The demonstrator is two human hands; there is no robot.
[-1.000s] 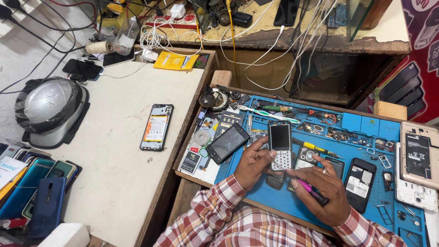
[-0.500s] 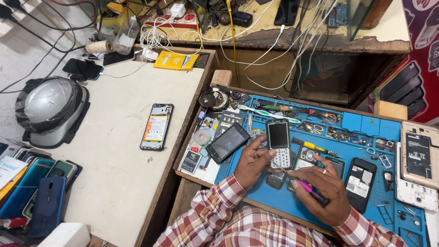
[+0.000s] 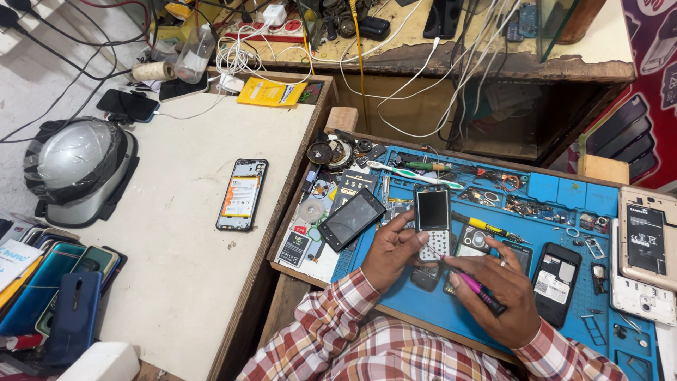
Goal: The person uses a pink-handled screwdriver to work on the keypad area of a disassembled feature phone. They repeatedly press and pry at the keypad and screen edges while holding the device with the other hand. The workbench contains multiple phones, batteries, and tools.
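Note:
My left hand grips the lower half of a small keypad phone, holding it flat on the blue repair mat, thumb against its keys. My right hand holds a pink-handled tool whose thin tip points at the phone's keypad. A black touchscreen phone lies just left of my left hand. A yellow screwdriver sits right of the keypad phone.
An open-backed phone lies on the white table. A helmet and stacked phone cases are at left. A black phone back, white phone shells, small parts and a toothbrush crowd the mat. Cables hang over the back shelf.
My right hand has brought the pink tool's tip up to the keypad. The keypad phone has shifted slightly under my left hand.

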